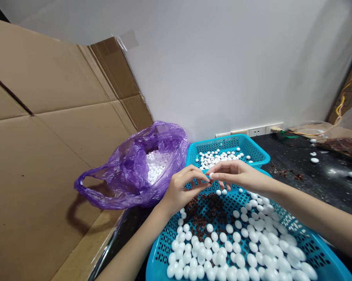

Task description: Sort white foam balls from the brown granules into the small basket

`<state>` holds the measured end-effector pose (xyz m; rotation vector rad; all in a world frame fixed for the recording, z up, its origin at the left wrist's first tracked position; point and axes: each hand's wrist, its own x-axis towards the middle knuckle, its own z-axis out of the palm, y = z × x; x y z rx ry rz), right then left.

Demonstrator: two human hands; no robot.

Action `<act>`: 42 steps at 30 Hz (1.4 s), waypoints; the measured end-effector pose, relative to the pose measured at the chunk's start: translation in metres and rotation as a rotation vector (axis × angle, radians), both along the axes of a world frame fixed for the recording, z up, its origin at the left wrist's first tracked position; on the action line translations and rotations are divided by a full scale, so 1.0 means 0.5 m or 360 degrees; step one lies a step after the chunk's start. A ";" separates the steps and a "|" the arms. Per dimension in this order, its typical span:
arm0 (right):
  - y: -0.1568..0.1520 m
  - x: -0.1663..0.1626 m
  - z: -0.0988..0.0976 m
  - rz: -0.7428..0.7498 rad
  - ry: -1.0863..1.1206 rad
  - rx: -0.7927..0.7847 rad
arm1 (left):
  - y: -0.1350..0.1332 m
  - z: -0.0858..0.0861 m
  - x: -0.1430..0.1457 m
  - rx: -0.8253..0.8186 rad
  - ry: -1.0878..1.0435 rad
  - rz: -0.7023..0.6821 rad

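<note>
My right hand [240, 175] pinches a small white egg-shaped piece [211, 176] between thumb and fingers. Right beside it, my left hand [189, 185] has its fingertips pressed together; whatever they hold is too small to make out. Both hands meet above the far end of a large blue plastic basket [324, 249]. Many white egg-shaped pieces [219, 257] fill its near and right parts. A heap of small dark brown bits [205, 214] lies at its far left, below my hands.
Behind stands a second blue basket [265, 156] with smaller white pieces. To the left, a purple plastic bag [129, 171] gapes open, full of white pieces. Cardboard [47, 136] walls the left side. On the black table [324, 187] lie stray white pieces and brown bits.
</note>
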<state>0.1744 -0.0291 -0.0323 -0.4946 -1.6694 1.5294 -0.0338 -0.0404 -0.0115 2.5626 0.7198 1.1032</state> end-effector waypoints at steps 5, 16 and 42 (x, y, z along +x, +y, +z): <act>0.002 0.000 -0.003 0.0026 0.0011 0.0005 | -0.004 0.004 0.002 0.0047 0.0017 0.0022; -0.003 0.001 0.008 -0.0008 -0.0017 -0.0048 | -0.005 0.000 -0.002 0.0111 -0.0022 0.0029; -0.011 -0.002 0.014 -0.0041 -0.0017 0.0000 | -0.005 0.008 0.005 0.0004 -0.0065 0.0090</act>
